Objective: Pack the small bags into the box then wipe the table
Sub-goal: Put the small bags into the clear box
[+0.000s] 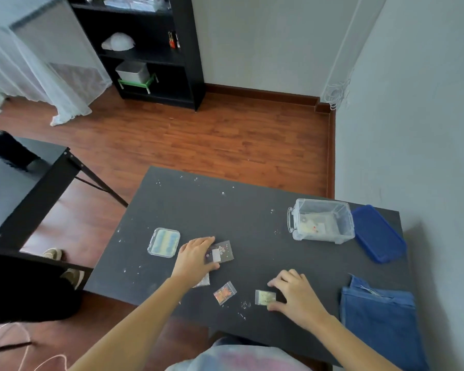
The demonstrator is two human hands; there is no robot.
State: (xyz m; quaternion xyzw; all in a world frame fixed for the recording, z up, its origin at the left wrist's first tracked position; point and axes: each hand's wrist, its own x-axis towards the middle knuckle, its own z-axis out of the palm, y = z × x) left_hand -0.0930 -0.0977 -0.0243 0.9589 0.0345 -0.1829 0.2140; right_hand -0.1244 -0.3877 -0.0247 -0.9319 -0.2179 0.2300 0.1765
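On the black table (198, 210) my left hand (196, 257) pinches the left edge of a dark small bag with a white label (221, 253). Another pale bag (202, 281) peeks out under that wrist. An orange-speckled bag (224, 292) lies loose between my hands. My right hand (296, 297) rests with its fingers spread, thumb and fingertips touching a yellowish bag (264, 297). The clear plastic box (320, 220) stands open at the far right with some bags inside. Its blue lid (377, 232) lies beside it.
A folded blue denim cloth (381, 317) lies at the table's right front corner. A small clear case with pale blue and yellow contents (164, 242) sits left of my left hand. White specks are scattered over the table. Another black table (24, 188) stands to the left.
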